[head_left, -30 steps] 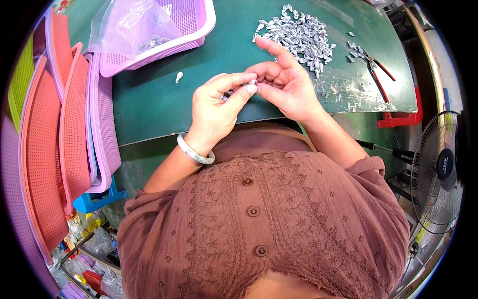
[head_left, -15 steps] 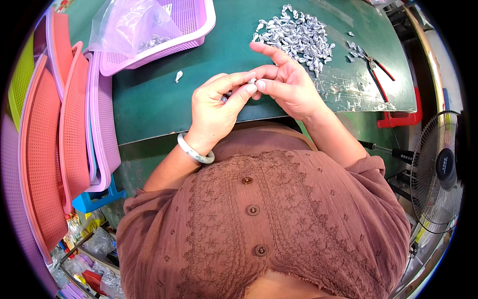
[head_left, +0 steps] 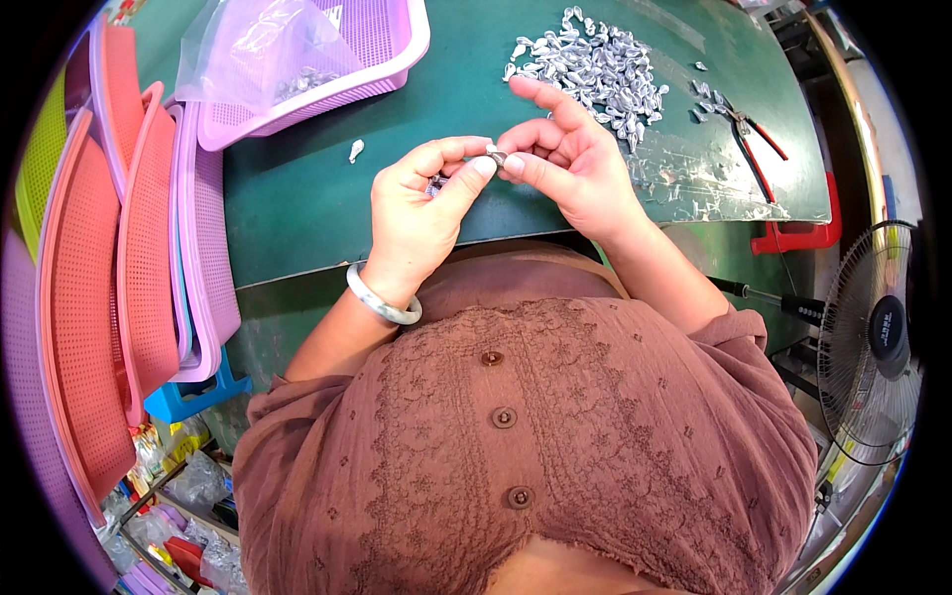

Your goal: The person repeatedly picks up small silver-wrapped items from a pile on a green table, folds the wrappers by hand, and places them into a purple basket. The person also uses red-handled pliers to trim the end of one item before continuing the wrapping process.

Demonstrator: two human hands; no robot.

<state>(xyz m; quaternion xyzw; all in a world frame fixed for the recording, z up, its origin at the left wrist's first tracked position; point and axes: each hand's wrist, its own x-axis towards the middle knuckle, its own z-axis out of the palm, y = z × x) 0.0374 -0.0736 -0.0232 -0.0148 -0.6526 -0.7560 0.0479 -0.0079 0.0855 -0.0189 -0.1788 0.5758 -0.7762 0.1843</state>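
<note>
Both my hands meet above the near edge of the green table [head_left: 297, 213]. A small silver-grey piece [head_left: 498, 158] is pinched between the thumb and forefinger of my left hand [head_left: 416, 213]. More small grey pieces [head_left: 436, 184] show inside the curl of its fingers. My right hand [head_left: 585, 174] grips the other side of the pinched piece with thumb and forefinger, while an outer finger stretches out. Beyond it lies a heap of silver teardrop-shaped pieces [head_left: 595, 71]. One pale loose piece [head_left: 357, 151] sits left of my hands.
A lilac basket [head_left: 402, 61] holding a clear plastic bag [head_left: 263, 55] stands at the far left. Red-handled pliers [head_left: 750, 139] lie right of the heap beside a few pieces [head_left: 708, 97]. Stacked baskets [head_left: 84, 297] line the left side; a fan [head_left: 868, 342] stands at right.
My hands have drawn slightly apart, the left one shifting a little left. More of the pinched piece shows between the fingertips.
</note>
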